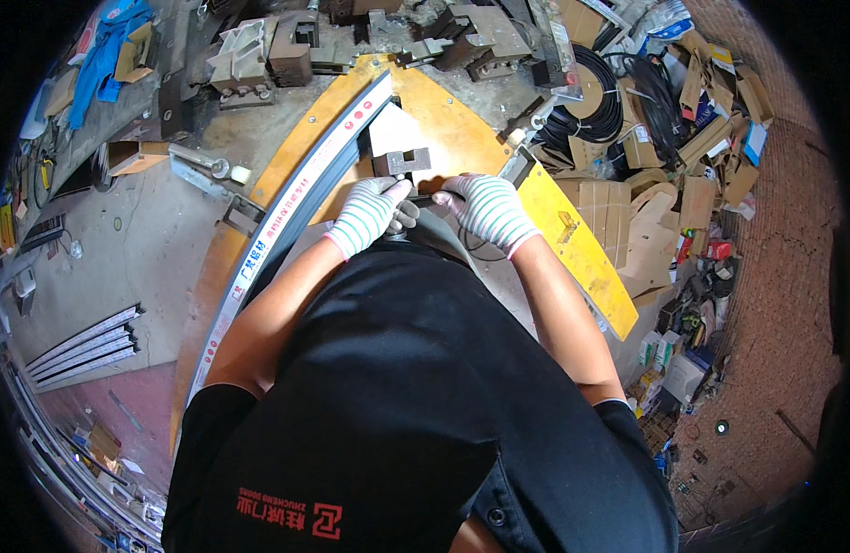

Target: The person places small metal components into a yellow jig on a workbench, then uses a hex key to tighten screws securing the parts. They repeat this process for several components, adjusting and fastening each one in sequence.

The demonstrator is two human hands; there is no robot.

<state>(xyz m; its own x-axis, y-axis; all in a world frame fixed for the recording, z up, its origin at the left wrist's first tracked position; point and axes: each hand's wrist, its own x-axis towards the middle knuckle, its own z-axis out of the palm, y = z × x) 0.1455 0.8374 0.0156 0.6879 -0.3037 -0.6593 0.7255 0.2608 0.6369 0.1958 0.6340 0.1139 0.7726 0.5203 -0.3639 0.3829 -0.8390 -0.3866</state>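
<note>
Your left hand [368, 217] and right hand [492, 211] sit at upper centre, fingers curled; I cannot tell what, if anything, they grasp; the notched metal block [386, 166] just above them looks heavy, stiff, best held by its flat sides; the long profile [287, 205] along the counter [457, 120] crowds your left forearm; cardboard [591, 210] lies at right.

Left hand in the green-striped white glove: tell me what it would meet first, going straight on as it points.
The left hand would probably meet the grey, notched metal block first, though depth is unclear.
</note>
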